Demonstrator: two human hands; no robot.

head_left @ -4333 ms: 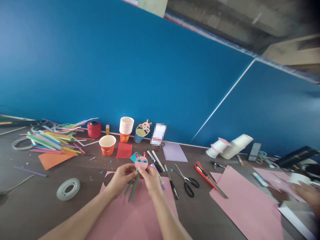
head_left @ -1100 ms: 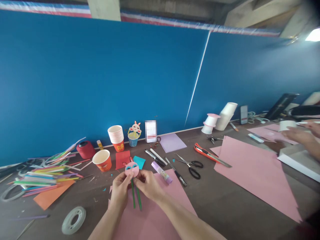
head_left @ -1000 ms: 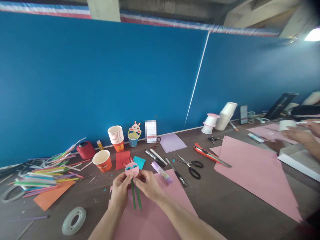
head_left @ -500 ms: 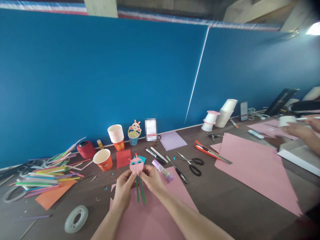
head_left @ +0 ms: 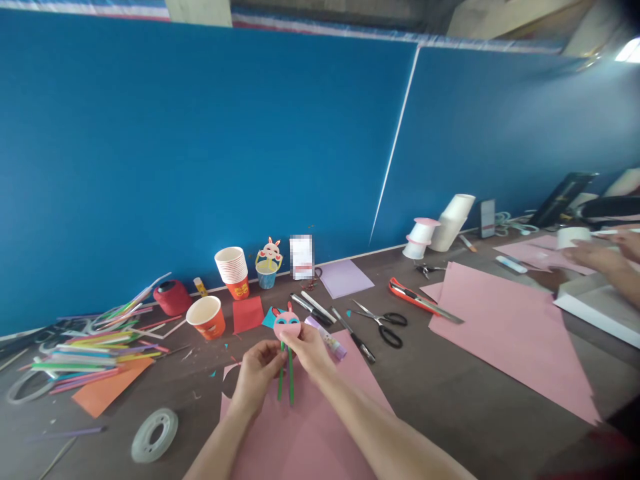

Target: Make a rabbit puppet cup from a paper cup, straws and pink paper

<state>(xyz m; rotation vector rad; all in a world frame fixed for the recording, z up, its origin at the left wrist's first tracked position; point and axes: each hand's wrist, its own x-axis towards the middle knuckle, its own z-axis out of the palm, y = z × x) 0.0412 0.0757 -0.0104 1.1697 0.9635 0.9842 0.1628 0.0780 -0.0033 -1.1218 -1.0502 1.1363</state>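
A pink paper rabbit head (head_left: 287,325) with blue eyes and two small ears is held upright over a pink paper sheet (head_left: 305,440). My right hand (head_left: 313,353) pinches its lower edge, thumb in front. From beneath the head hang thin green strips (head_left: 291,387), either straws or folded paper; I cannot tell which. My left hand (head_left: 256,375) is closed, thumb and fingers pinching at the top of these strips just under the head. Behind my right wrist lies a purple glue stick (head_left: 327,339).
Scissors (head_left: 384,323), a pen (head_left: 355,337) and a red utility knife (head_left: 420,300) lie to the right. Straws (head_left: 90,357), a tape roll (head_left: 155,435) and paper cups (head_left: 206,319) are at left. Pink paper (head_left: 505,340) lies right, near another person's hand (head_left: 590,257).
The rabbit head has moved slightly right with my hands. My left hand has slid off the head's edge down to the strips, while my right hand keeps its grip.
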